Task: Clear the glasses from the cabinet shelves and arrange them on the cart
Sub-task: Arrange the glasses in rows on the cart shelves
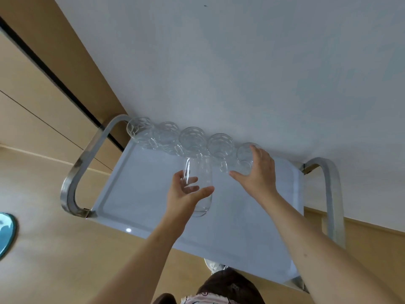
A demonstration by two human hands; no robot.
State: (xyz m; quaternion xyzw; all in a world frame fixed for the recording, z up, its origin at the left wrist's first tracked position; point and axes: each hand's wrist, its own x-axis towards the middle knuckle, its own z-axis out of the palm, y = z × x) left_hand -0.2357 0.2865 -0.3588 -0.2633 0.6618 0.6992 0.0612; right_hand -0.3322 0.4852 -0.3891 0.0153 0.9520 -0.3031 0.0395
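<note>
Head view is looking down on the cart, its pale tray top standing against a white wall. Your left hand is holding a tall glass above the middle of the tray, thumb and fingers curling round its lower half. Your right hand is gripping a short glass at the right end of a row of four patterned glasses lining the tray's far edge by the wall. That row is crowding the space just beyond both hands. Steel handles are looping up at both ends of the cart. A teal disc is lying on the floor at the left edge.
</note>
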